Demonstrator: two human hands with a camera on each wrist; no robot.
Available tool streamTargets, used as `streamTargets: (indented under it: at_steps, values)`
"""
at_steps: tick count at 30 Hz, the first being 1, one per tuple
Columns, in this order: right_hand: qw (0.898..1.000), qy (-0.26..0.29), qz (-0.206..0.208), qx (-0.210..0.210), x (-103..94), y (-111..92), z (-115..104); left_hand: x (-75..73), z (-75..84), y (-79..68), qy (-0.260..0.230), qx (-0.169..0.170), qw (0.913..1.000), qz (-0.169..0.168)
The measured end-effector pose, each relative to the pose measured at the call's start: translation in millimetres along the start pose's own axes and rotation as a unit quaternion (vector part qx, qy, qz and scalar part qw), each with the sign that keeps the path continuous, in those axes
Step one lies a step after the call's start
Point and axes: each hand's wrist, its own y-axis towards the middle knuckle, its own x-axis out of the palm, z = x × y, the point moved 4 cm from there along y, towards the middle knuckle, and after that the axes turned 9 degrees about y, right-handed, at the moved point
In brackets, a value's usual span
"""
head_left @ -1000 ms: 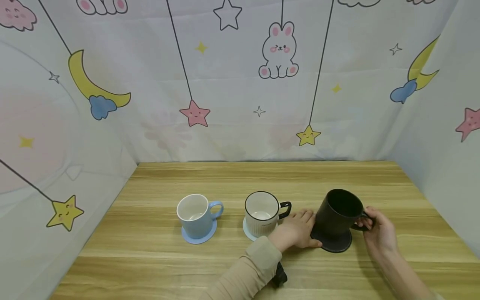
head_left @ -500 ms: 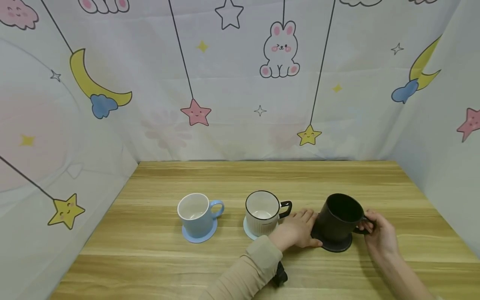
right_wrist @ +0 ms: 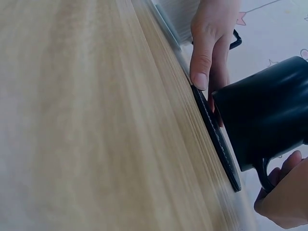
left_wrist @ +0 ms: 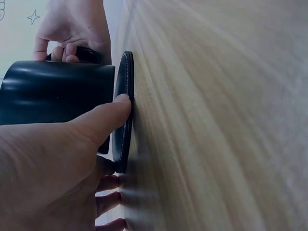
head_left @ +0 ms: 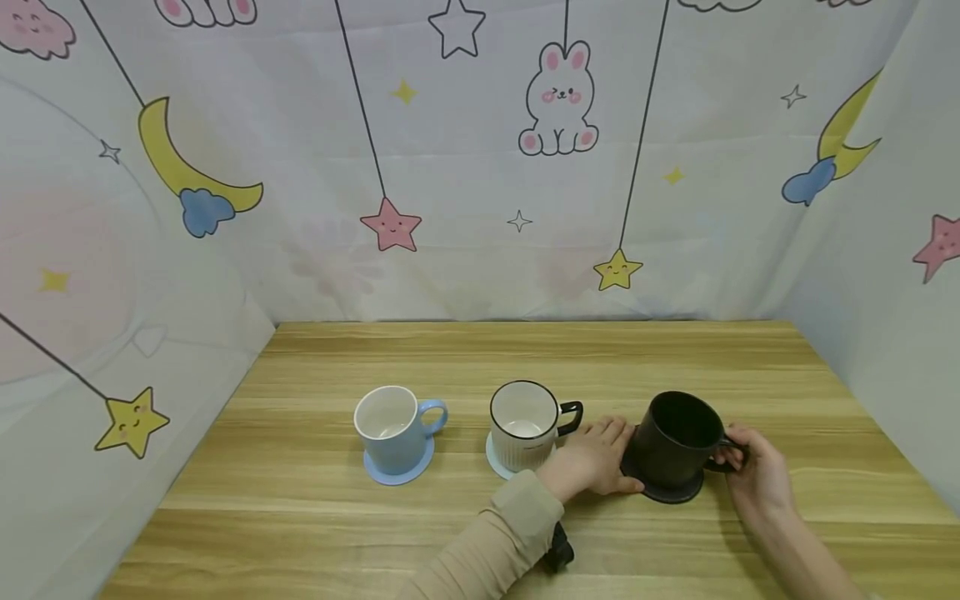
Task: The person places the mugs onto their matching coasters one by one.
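Note:
A plain black mug [head_left: 667, 458] hangs slightly tilted just over a round black coaster [head_left: 675, 498] on the right of the head view. My right hand [head_left: 761, 471] grips its handle, fingers curled through the loop. My left hand [head_left: 592, 462] lies at the coaster's left edge; in the left wrist view the thumb [left_wrist: 108, 115] bears on the stitched rim, index finger farther round it. Both wrist views show a narrow gap between the mug's base and the coaster; whether they touch anywhere I cannot tell.
Left of my left hand, a white ribbed mug [head_left: 525, 437] with a black handle stands on a pale coaster [head_left: 497, 467]. Further left is a light blue mug [head_left: 393, 446] on a blue coaster [head_left: 397, 477]. Printed cloth [head_left: 465, 283] walls the wooden table [head_left: 330, 542] behind and on both sides.
The black mug has come down a little toward its coaster, with my right hand on the handle. My left hand keeps its place at the coaster's edge.

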Motion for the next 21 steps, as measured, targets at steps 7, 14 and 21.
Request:
streamTargets:
  at_steps: [7, 14, 21]
  values:
    - [1.0, -0.01, 0.001, 0.001, 0.0, 1.1, 1.2, -0.8, 0.0, -0.2, 0.004, -0.002, 1.0, -0.005]
    - [0.999, -0.03, 0.008, 0.011, -0.8, 1.3, 3.9, -2.3, 0.1, -0.9, 0.005, -0.002, 1.0, -0.004]
    - [1.0, -0.016, 0.012, 0.013, -0.6, 1.9, 6.1, -1.5, 0.3, -0.6, 0.002, -0.005, 1.0, -0.002]
